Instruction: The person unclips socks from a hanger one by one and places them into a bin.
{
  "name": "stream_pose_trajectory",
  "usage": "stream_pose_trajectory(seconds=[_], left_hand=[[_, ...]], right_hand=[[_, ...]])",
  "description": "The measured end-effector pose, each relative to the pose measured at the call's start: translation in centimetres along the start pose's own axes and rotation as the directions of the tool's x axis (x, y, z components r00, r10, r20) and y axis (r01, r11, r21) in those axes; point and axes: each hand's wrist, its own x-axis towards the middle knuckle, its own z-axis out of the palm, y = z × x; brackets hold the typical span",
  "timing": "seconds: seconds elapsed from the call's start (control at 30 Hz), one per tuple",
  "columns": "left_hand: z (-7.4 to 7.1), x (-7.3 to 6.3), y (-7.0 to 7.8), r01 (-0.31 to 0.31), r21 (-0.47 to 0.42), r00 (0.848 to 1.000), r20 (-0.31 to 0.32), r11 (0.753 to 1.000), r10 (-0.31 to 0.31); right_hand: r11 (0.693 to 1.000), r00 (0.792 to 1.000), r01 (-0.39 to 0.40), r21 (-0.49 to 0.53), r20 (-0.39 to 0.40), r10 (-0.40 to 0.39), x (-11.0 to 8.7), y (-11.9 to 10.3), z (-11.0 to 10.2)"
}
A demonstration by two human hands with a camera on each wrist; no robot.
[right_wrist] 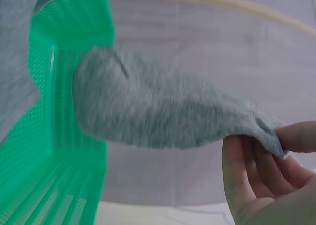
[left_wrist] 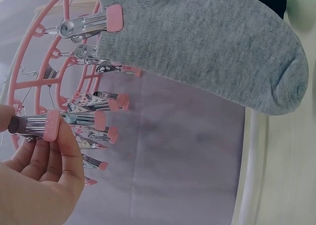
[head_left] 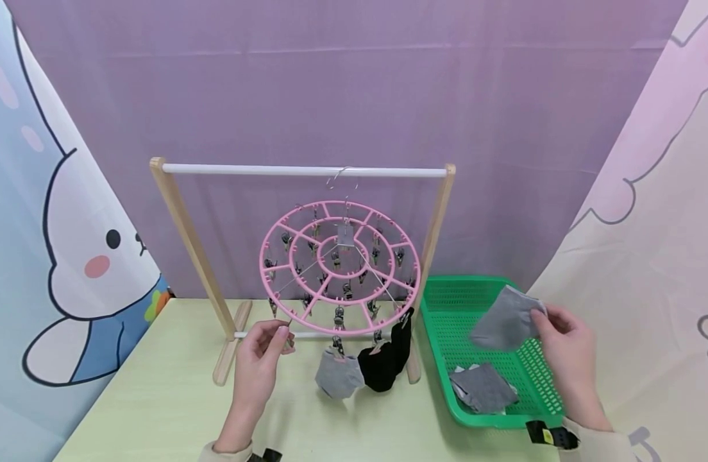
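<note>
My left hand (head_left: 260, 359) pinches a metal clip with pink tips (left_wrist: 37, 126) at the front left of a round pink drying hanger (head_left: 308, 324). In my right hand (head_left: 570, 359) a grey sock (head_left: 504, 321) is pinched by its cuff, and it hangs over the green basket (head_left: 463, 410). Lower in that basket lie more grey socks (head_left: 485, 388). A light grey sock (head_left: 339, 375) and a black sock (head_left: 383, 362) hang from clips at the hanger's front and front right. The left wrist view shows the light grey sock close beside the pinched clip.
The hanger hooks onto a white bar (head_left: 244, 170) of a wooden stand (head_left: 186, 237), whose feet rest on the pale table (head_left: 140, 385). Several unused clips (head_left: 347, 290) dangle under the pink rings. A purple cloth (head_left: 354, 83) hangs behind.
</note>
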Motion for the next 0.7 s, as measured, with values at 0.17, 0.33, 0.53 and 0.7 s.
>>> stream_pose_trajectory(seconds=[0.17, 0.33, 0.53, 0.7], left_hand=[[0.1, -0.1, 0.0, -0.01, -0.007, 1.0, -0.006, 1.0, 0.01], [0.3, -0.2, 0.0, -0.017, -0.005, 1.0, -0.011, 1.0, 0.017], [0.5, -0.3, 0.1, -0.019, 0.015, 1.0, -0.019, 1.0, 0.019], [0.7, -0.4, 0.1, -0.019, 0.022, 1.0, -0.018, 1.0, 0.019]], right_hand=[[0.995, 1.0, 0.016, -0.094, -0.021, -0.018, 0.5, 2.0, -0.5], [0.953, 0.99, 0.112, -0.281, 0.113, -0.083, 0.7, 4.7, -0.5], [0.91, 0.923, 0.165, -0.381, 0.386, -0.006, 0.9, 6.8, 0.2], [0.921, 0.865, 0.145, -0.362, 0.498, 0.059, 0.7, 7.1, 1.2]])
